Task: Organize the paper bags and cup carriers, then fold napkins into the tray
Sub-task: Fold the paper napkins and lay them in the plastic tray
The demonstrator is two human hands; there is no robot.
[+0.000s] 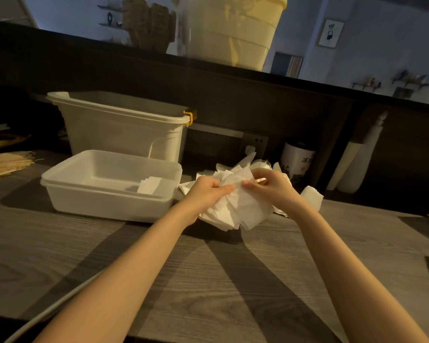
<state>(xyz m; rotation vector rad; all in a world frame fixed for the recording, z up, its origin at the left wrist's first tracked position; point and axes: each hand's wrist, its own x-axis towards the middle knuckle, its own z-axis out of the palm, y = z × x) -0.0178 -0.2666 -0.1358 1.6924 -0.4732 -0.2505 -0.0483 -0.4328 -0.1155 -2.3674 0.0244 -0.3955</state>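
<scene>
Two bare forearms reaching forward over a grey wood-grain surface [84, 243]. Left hand [208, 189] curled, thumb and fingers pinching the upper left edge of a white napkin [240, 204]. Right hand [270, 184] pinching the same napkin at its upper right edge, fingertips of both hands almost meeting. Napkin lifted just above the surface, hanging in loose layers below both hands. Behind and under the hands, a rumpled pile of more napkins [233, 169], one stray crumpled piece [312, 196] just right of the right wrist. Just left of the left hand, a shallow white plastic tray [104, 201], with folded napkins [150, 185] lying flat in its near right corner. Beyond the tray, farther left and back from the hands, a taller translucent bin [124, 134] with a yellow latch. Far left of the hands, at the picture's edge, a flat stack of brown paper bags [8, 162]. Behind the right hand, against the dark back panel, a white canister [297, 159] with dark printed characters. High above the hands, on a raised ledge, brown cardboard cup carriers [149, 26] beside a large pale container [235, 28].
</scene>
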